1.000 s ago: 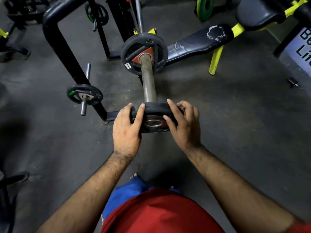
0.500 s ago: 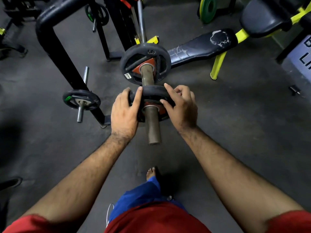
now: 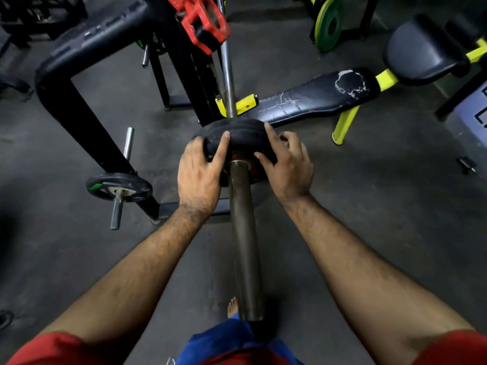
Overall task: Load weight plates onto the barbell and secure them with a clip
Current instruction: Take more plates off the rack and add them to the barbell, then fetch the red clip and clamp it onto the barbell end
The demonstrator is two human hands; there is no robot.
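A steel barbell sleeve (image 3: 243, 241) runs from just in front of my body toward the rack. Two small black weight plates (image 3: 241, 135) with red hubs sit on it, pressed together. My left hand (image 3: 200, 172) grips the near plate's left rim, fingers wrapped over the edge. My right hand (image 3: 286, 167) holds its right rim, thumb on the face and fingers over the top. A red clip (image 3: 204, 21) hangs at the top, beside the thin bar shaft (image 3: 228, 67).
A black rack frame (image 3: 76, 83) stands on the left with a small plate (image 3: 118, 187) on a storage peg. A worn black bench (image 3: 316, 100) with yellow legs lies on the right. A green plate (image 3: 329, 25) leans at the back. My bare foot (image 3: 233, 306) is near the sleeve end.
Both hands slid the near plate along the sleeve away from me until it met the far plate. More bare sleeve now shows toward me.
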